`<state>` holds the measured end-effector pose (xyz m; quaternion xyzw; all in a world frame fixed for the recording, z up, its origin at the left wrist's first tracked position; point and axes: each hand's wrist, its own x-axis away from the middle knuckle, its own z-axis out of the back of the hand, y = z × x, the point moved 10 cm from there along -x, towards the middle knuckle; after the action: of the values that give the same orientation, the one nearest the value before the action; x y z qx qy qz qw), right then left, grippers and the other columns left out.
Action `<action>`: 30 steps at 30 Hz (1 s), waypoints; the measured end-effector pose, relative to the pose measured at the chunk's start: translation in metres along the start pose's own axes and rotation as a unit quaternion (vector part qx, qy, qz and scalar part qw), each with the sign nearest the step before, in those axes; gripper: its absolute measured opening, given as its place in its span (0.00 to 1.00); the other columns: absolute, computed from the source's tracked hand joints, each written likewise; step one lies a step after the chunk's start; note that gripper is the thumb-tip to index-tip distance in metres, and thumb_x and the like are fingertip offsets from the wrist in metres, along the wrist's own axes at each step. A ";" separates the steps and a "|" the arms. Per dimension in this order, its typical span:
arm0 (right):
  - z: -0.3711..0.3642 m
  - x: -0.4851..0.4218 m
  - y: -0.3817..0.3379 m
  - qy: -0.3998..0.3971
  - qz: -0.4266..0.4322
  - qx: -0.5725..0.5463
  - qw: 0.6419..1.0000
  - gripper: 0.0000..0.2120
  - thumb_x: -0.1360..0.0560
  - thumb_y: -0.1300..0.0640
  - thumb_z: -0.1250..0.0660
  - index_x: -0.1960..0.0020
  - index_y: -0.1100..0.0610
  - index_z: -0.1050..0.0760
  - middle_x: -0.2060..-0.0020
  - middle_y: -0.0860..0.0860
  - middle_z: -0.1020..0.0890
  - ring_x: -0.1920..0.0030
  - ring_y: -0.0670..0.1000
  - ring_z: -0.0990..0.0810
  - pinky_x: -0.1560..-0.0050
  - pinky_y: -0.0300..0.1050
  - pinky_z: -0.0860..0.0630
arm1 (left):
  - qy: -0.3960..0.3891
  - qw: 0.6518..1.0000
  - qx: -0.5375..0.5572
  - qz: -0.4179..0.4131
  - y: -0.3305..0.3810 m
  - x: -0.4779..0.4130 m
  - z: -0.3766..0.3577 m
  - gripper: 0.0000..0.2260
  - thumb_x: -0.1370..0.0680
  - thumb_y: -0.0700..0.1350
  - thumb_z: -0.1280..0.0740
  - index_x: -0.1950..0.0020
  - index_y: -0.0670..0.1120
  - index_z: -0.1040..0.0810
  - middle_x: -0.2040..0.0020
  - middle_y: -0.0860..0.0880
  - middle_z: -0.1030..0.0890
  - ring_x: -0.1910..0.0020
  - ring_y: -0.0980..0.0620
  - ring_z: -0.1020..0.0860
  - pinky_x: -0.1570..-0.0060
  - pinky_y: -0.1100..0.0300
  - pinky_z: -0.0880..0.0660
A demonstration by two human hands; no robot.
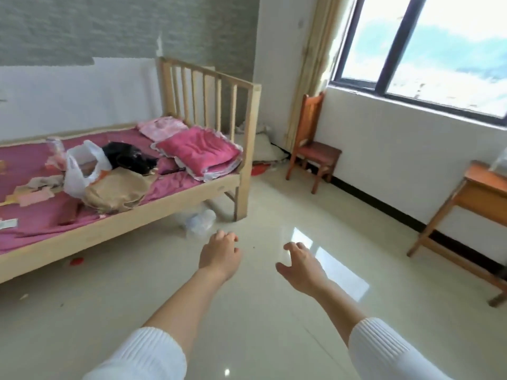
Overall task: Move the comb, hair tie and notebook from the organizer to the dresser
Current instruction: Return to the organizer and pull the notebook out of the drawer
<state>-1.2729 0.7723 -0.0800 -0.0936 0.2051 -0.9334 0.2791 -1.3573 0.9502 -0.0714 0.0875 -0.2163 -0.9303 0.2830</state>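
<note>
Both the left hand (219,252) and right hand (300,266) hang empty with fingers apart over the glossy tiled floor (247,325); comb, hair tie, notebook and organizer are unseen, so finding them likely comes next.

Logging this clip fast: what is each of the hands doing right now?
Left hand: open, fingers loosely curled, empty.
Right hand: open, fingers spread, empty.

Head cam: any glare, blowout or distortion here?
Head view: the window is blown out and hazy; its light makes a bright glare patch on the glossy floor just beyond the right hand; wide-angle bending tilts the bed frame and walls; overall soft, and the left hand is slightly blurred.
</note>
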 end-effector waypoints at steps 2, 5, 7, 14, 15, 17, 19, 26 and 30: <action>0.044 -0.002 0.080 0.018 -0.045 0.019 0.999 0.26 0.25 0.48 0.38 0.30 0.56 0.36 0.36 0.54 0.28 0.37 0.57 0.28 0.41 0.51 0.29 | -0.022 0.999 -0.005 -0.047 0.084 -0.022 -0.038 0.15 0.24 0.46 0.41 0.39 0.47 0.25 0.39 0.45 0.26 0.39 0.45 0.28 0.44 0.52 0.29; 0.106 -0.004 0.181 0.042 -0.108 0.045 0.992 0.26 0.25 0.48 0.38 0.31 0.56 0.36 0.37 0.54 0.28 0.37 0.57 0.30 0.40 0.53 0.30 | -0.047 0.993 -0.016 -0.110 0.200 -0.045 -0.084 0.16 0.25 0.47 0.41 0.38 0.47 0.26 0.39 0.45 0.26 0.39 0.45 0.28 0.44 0.52 0.29; 0.142 -0.010 0.236 0.057 -0.134 0.066 0.987 0.26 0.26 0.47 0.38 0.31 0.56 0.36 0.38 0.54 0.27 0.37 0.56 0.30 0.41 0.52 0.30 | -0.064 0.986 -0.032 -0.152 0.270 -0.060 -0.110 0.17 0.24 0.48 0.41 0.36 0.48 0.28 0.38 0.45 0.26 0.38 0.46 0.29 0.44 0.53 0.29; 0.247 -0.048 0.407 0.098 -0.221 0.126 0.962 0.28 0.26 0.44 0.37 0.31 0.55 0.37 0.38 0.54 0.29 0.38 0.56 0.30 0.42 0.53 0.31 | -0.081 0.956 -0.052 -0.277 0.487 -0.128 -0.192 0.18 0.25 0.49 0.41 0.36 0.47 0.28 0.39 0.46 0.27 0.40 0.46 0.29 0.46 0.53 0.30; 0.261 -0.058 0.432 0.102 -0.232 0.134 0.958 0.28 0.26 0.44 0.37 0.31 0.55 0.38 0.38 0.54 0.29 0.38 0.56 0.30 0.42 0.53 0.31 | -0.079 0.950 -0.056 -0.295 0.517 -0.140 -0.205 0.18 0.25 0.49 0.41 0.37 0.47 0.28 0.39 0.45 0.27 0.40 0.46 0.29 0.45 0.53 0.30; 0.290 -0.081 0.481 0.109 -0.253 0.148 0.950 0.29 0.26 0.44 0.38 0.30 0.55 0.38 0.37 0.54 0.29 0.37 0.56 0.31 0.41 0.54 0.31 | -0.076 0.938 -0.064 -0.331 0.577 -0.167 -0.232 0.17 0.25 0.49 0.41 0.38 0.46 0.28 0.40 0.45 0.26 0.41 0.45 0.29 0.45 0.52 0.30; 0.321 -0.106 0.530 0.119 -0.276 0.146 0.942 0.29 0.26 0.44 0.37 0.30 0.55 0.38 0.35 0.55 0.30 0.36 0.56 0.31 0.39 0.55 0.31 | -0.076 0.928 -0.063 -0.359 0.635 -0.197 -0.258 0.17 0.25 0.50 0.41 0.38 0.45 0.28 0.40 0.45 0.26 0.40 0.45 0.29 0.45 0.51 0.29; 0.417 -0.177 0.682 0.143 -0.353 0.109 0.918 0.28 0.25 0.46 0.39 0.29 0.54 0.40 0.34 0.54 0.31 0.34 0.55 0.33 0.37 0.54 0.34 | -0.122 0.906 -0.047 -0.403 0.814 -0.288 -0.342 0.17 0.25 0.48 0.41 0.38 0.46 0.28 0.40 0.45 0.26 0.41 0.46 0.29 0.47 0.53 0.30; 0.472 -0.212 0.755 0.164 -0.368 0.116 0.908 0.26 0.25 0.46 0.39 0.30 0.54 0.38 0.35 0.54 0.30 0.35 0.55 0.32 0.37 0.55 0.33 | -0.131 0.894 -0.037 -0.426 0.902 -0.322 -0.381 0.17 0.26 0.48 0.41 0.39 0.46 0.27 0.42 0.45 0.26 0.42 0.45 0.29 0.48 0.52 0.29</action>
<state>-0.5965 0.1616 0.0032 0.0245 0.0891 -0.9893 -0.1130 -0.5426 0.3239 0.0100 0.0383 -0.1590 -0.9721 -0.1684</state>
